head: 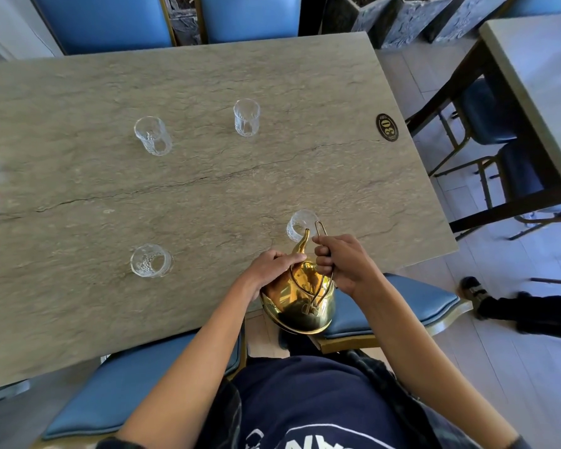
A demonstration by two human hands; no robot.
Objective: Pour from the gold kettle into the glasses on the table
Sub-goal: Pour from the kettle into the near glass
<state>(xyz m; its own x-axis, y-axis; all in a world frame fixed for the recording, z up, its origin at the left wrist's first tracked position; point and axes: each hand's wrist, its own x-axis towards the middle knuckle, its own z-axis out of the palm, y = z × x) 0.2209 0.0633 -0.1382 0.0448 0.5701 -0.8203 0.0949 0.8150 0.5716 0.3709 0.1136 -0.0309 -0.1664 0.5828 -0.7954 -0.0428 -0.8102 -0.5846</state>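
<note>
The gold kettle [300, 303] hangs tilted forward over the table's near edge, its spout tip over the rim of the nearest clear glass [300, 223]. My right hand [344, 264] is closed around the kettle's wire handle. My left hand [272, 265] presses on the kettle's top near the lid. Three more clear glasses stand upright on the stone-look table [208, 76]: one at near left [150, 260], one at far left [152, 136], one at far centre [246, 117]. No stream of liquid is visible.
A black oval plate with "30" [387, 127] sits near the table's right edge. Blue padded chairs [402, 299] stand along the near and far sides. A second table [538, 69] stands to the right. Another person's shoe [473, 291] rests on the floor at right.
</note>
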